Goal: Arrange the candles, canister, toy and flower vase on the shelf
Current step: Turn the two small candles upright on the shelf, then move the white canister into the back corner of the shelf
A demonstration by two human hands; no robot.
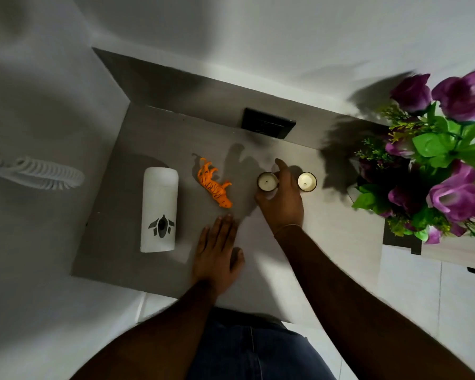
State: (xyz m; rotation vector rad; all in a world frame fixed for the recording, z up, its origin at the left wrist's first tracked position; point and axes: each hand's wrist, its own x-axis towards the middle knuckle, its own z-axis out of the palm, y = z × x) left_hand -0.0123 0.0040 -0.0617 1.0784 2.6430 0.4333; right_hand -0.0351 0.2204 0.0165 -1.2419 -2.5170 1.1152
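Observation:
On the grey shelf (327, 229) a white canister (158, 209) with a dark emblem stands at the left. An orange tiger toy (213, 185) lies on its side right of it. Two small white candles in dark glass cups sit further right: the left candle (266, 181) and the right candle (307, 181). My right hand (283, 200) is between them, thumb and fingers closed around the left candle. My left hand (217, 256) rests flat on the shelf, fingers spread, just below the toy. A vase of purple flowers (436, 160) stands at the far right; the vase itself is hidden by leaves.
A black wall socket (268, 123) sits on the wall behind the shelf. White walls enclose the shelf at the left and back. A white ribbed object (39, 171) hangs at the left. White floor tiles lie beyond the shelf's front edge.

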